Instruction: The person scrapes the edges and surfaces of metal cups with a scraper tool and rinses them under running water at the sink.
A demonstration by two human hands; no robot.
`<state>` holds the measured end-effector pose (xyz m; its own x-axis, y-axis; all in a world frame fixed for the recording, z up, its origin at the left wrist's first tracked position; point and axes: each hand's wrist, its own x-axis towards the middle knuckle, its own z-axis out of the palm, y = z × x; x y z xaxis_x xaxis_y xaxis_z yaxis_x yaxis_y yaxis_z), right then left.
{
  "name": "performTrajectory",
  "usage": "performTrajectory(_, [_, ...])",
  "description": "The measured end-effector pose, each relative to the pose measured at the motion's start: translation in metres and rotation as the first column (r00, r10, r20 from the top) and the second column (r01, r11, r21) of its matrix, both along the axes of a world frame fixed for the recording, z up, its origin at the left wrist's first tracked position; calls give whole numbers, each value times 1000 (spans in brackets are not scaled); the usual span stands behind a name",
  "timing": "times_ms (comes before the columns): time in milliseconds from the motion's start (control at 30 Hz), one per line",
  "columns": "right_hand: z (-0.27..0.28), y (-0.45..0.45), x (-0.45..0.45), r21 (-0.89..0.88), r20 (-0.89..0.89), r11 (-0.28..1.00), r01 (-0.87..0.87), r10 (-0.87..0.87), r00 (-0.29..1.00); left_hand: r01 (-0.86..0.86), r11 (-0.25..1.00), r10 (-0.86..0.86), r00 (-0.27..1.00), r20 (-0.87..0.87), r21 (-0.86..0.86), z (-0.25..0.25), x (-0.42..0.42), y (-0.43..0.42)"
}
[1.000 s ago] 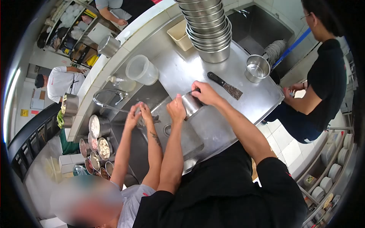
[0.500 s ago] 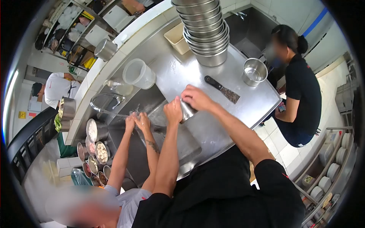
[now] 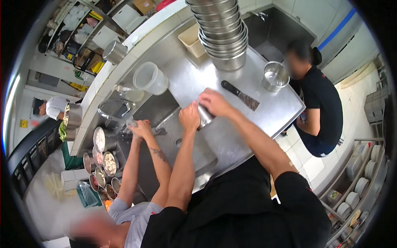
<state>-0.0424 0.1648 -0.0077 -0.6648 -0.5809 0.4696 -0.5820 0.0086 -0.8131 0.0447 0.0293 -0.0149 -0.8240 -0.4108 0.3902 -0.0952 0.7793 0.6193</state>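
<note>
A small stainless steel pot [image 3: 206, 117] is tilted over the edge between the sink and the steel counter. My left hand [image 3: 189, 117] is closed on its near left side. My right hand [image 3: 213, 102] curls over its upper end, touching the metal; the fingertips are partly hidden, so anything small under them cannot be made out. Right of my hands, a scraper [image 3: 241, 95] with a black handle and a stained blade lies on the counter. The sink basin [image 3: 198, 151] is below my left forearm.
A co-worker's hands [image 3: 139, 128] are at the running faucet [image 3: 115, 109] on the left. A tall stack of steel pots [image 3: 226, 41], a clear plastic tub [image 3: 151, 78] and a steel pot [image 3: 276, 77] stand around the counter. Another person [image 3: 320, 103] crouches at the right.
My right hand has shifted slightly over the pot, its fingers lower and flatter on it. The co-worker's hands moved a little left under the water. The crouching person's head lowered.
</note>
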Motion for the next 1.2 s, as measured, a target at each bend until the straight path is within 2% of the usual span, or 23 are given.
performTrajectory(100, [-32, 23, -24, 282, 90, 959, -4, -23, 996, -44, 999, 44, 998, 38, -4, 6, -4, 5])
performTrajectory(133, [-38, 26, -24, 279, 88, 960, 6, -31, 996, -48, 999, 46, 995, 93, 13, 9, -2, 9])
performTrajectory(200, [-47, 32, -19, 151, 335, 988, 23, -73, 939, -53, 998, 47, 987, 157, 35, 11, -1, 17])
performTrajectory(267, [-50, 38, -17, 159, 388, 985, 72, -129, 912, -41, 997, 37, 998, 55, 71, 8, -1, 20])
performTrajectory(300, [-46, 41, -18, 165, 430, 979, 121, -182, 884, -44, 996, 40, 997, 62, 76, 7, -2, 19])
performTrajectory(367, [-26, 44, -14, 203, 448, 978, 49, -137, 883, -24, 995, 18, 998, 58, 94, 5, -4, 17])
performTrajectory(467, [8, 33, -1, 203, 182, 978, 53, -91, 979, 20, 991, -17, 1000, -19, 132, 4, -8, 19])
performTrajectory(500, [3, 30, -4, 205, 183, 977, 51, -90, 979, 18, 991, -16, 1000, -18, 134, 1, -11, 18])
performTrajectory(567, [-7, 22, -10, 174, 123, 971, 164, -186, 975, -5, 998, 6, 1000, -27, 56, -3, -10, 17])
performTrajectory(633, [6, 20, -1, 218, 20, 957, 192, -201, 979, -11, 996, 11, 1000, -2, 91, 2, -12, 16])
performTrajectory(700, [5, 16, 3, 189, 30, 962, 197, -206, 978, -26, 991, 21, 999, 40, 129, 3, -9, 17])
performTrajectory(733, [-4, 16, 6, 192, 39, 963, 188, -199, 979, -46, 996, 41, 997, 66, 79, 2, -6, 17])
performTrajectory(800, [-4, 15, -4, 251, 86, 922, 295, -324, 942, -59, 998, 57, 996, 69, 21, 3, -9, 14])
performTrajectory(867, [3, 7, 5, 151, 29, 946, 287, -295, 955, -49, 990, 53, 998, -26, 129, -5, -8, 14])
performTrajectory(900, [6, 4, 12, 131, -10, 950, 282, -283, 959, -61, 989, 64, 998, -18, 136, -8, -11, 17])
performTrajectory(967, [0, -1, 4, 164, 51, 940, 299, -311, 949, -70, 997, 70, 998, 5, 29, -7, -12, 14])
performTrajectory(1000, [4, -3, 3, 179, 34, 936, 303, -313, 949, -88, 996, 88, 992, 89, -5, -3, -13, 12])
performTrajectory(1100, [7, -2, 10, 233, -52, 931, 279, -275, 960, -99, 995, 99, 993, 59, -10, -1, -10, 15])
performTrajectory(1167, [-1, 0, 10, 187, -25, 935, 301, -302, 953, -103, 995, 103, 993, 54, 4, -1, -8, 15])
performTrajectory(1200, [-14, 4, 1, 241, 42, 921, 306, -325, 945, -112, 993, 111, 993, 50, 25, -3, -5, 17])
